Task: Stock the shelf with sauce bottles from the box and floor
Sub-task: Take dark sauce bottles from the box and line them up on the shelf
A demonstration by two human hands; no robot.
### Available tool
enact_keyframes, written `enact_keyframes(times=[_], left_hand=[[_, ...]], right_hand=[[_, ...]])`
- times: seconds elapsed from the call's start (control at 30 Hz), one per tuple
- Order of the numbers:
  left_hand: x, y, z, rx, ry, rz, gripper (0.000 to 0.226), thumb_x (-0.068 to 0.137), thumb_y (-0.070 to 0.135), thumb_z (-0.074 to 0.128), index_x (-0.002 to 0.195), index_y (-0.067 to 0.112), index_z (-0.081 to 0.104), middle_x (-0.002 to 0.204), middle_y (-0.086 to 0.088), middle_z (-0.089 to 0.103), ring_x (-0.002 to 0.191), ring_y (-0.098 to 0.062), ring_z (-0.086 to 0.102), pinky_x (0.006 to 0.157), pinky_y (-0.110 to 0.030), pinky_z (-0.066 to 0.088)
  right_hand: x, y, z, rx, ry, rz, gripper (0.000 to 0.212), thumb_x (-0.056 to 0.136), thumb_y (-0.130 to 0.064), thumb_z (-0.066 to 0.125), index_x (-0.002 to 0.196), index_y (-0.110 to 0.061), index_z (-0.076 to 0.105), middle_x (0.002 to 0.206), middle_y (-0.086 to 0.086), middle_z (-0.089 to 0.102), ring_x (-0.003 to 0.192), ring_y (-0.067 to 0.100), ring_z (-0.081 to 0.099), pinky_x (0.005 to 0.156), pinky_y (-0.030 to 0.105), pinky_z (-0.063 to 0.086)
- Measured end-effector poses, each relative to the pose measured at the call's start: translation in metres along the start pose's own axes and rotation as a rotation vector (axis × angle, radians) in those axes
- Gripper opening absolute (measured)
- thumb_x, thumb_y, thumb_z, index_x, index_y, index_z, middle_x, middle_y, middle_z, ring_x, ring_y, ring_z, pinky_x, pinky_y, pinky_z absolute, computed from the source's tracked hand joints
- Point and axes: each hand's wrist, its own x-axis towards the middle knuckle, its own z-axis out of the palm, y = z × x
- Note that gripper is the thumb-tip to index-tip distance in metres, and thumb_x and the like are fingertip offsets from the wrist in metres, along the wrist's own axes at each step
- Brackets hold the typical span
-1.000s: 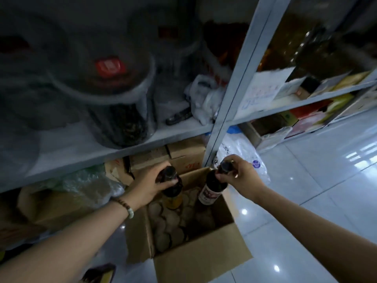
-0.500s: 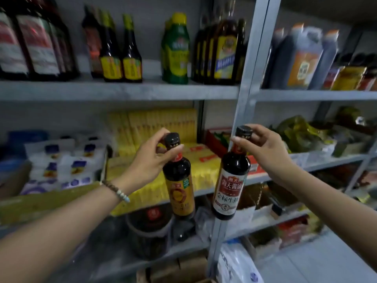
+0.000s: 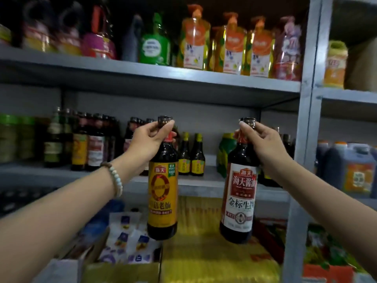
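Head: raised left hand (image 3: 150, 139) pinches yellow-label bottle (image 3: 162, 197), right hand (image 3: 263, 144) white-label bottle (image 3: 240, 197).

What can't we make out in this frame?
Head view only.
1. Box and floor: outside the frame, so remaining stock is unknown.
2. Necks of the yellow-label bottle and white-label bottle: covered by the left hand and right hand.
3. Top-shelf bottles: blurred, labels unreadable.
4. Middle-shelf bottles: partly hidden behind both hands.
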Motion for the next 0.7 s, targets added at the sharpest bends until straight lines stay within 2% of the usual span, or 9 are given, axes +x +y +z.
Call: enact_keyframes(times=[0.03, 0.17, 0.37, 0.5, 0.7], left_hand=[[0.005, 0.004, -0.014, 0.014, 0.013, 0.007, 0.02, 0.084, 0.037, 0.064, 0.092, 0.018, 0.068, 0.078, 0.007, 0.074, 0.074, -0.006, 0.07, 0.057, -0.014, 0.052], [0.027, 0.01, -0.078, 0.034, 0.078, 0.023, 0.024, 0.083, 0.04, 0.065, 0.095, 0.02, 0.069, 0.078, 0.009, 0.074, 0.072, -0.005, 0.07, 0.054, -0.012, 0.05], [0.076, 0.012, -0.179, 0.01, 0.062, 0.015, 0.026, 0.081, 0.041, 0.065, 0.099, 0.021, 0.067, 0.082, 0.007, 0.075, 0.075, -0.007, 0.071, 0.055, -0.015, 0.052], [0.117, 0.012, -0.237, 0.01, 0.09, 0.043, 0.022, 0.083, 0.038, 0.065, 0.097, 0.022, 0.068, 0.079, 0.005, 0.073, 0.07, -0.004, 0.069, 0.058, -0.014, 0.053], [0.166, -0.01, -0.305, 0.003, 0.138, 0.036, 0.021, 0.082, 0.038, 0.066, 0.095, 0.022, 0.067, 0.082, 0.005, 0.071, 0.072, -0.006, 0.067, 0.063, -0.018, 0.052]], right_hand=[[0.004, 0.0, 0.013, 0.005, -0.003, -0.007, 0.027, 0.089, -0.026, 0.062, 0.104, -0.005, 0.066, 0.091, 0.01, 0.072, 0.082, 0.02, 0.068, 0.076, 0.035, 0.057], [0.02, 0.003, 0.074, 0.031, -0.006, -0.048, 0.023, 0.089, -0.025, 0.063, 0.102, -0.007, 0.066, 0.086, 0.003, 0.072, 0.07, 0.004, 0.068, 0.057, 0.016, 0.052], [0.057, 0.01, 0.177, 0.061, 0.01, -0.057, 0.022, 0.087, -0.028, 0.064, 0.099, -0.01, 0.067, 0.085, 0.003, 0.073, 0.071, 0.008, 0.07, 0.054, 0.017, 0.052], [0.087, 0.018, 0.248, 0.069, 0.064, -0.103, 0.017, 0.086, -0.03, 0.066, 0.091, -0.014, 0.068, 0.084, 0.003, 0.074, 0.073, 0.01, 0.07, 0.06, 0.019, 0.053], [0.12, 0.04, 0.337, 0.123, 0.086, -0.086, 0.014, 0.087, -0.031, 0.066, 0.087, -0.017, 0.068, 0.081, 0.001, 0.074, 0.066, 0.009, 0.069, 0.052, 0.019, 0.052]])
